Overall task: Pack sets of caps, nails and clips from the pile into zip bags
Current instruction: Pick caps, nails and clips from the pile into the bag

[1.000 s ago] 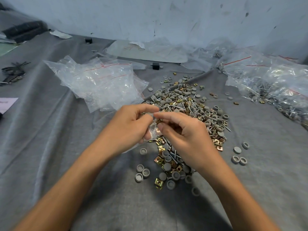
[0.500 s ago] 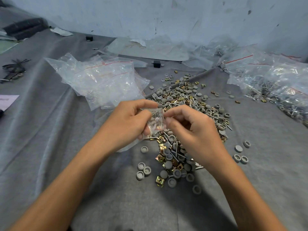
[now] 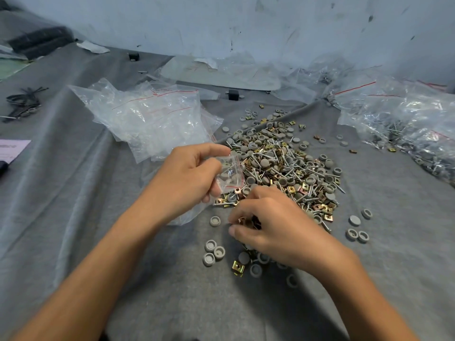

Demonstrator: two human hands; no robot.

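While left hand (image 3: 187,178) pinches a clear zip bag (image 3: 231,174), right hand (image 3: 278,230) grips brass clips (image 3: 247,221).

Surface (image 3: 73,217) draped in wrinkled grey cloth. At centre, mixed pile (image 3: 283,163) of caps, nails, clips. Back left, heap of empty zip bags (image 3: 152,119); along right, filled bags (image 3: 406,124). Near front, loose caps (image 3: 213,252). At left edge, pink paper (image 3: 11,150).

Only the person's arms are seen. The left hand (image 3: 187,178) and the right hand (image 3: 278,227) are bare. The left forearm (image 3: 98,262) and the right forearm (image 3: 364,291) are likewise uncovered as far as the lower edge of the view. Knuckles are faintly marked on the back of the right hand. Nails are seen to be short where they can be made out.
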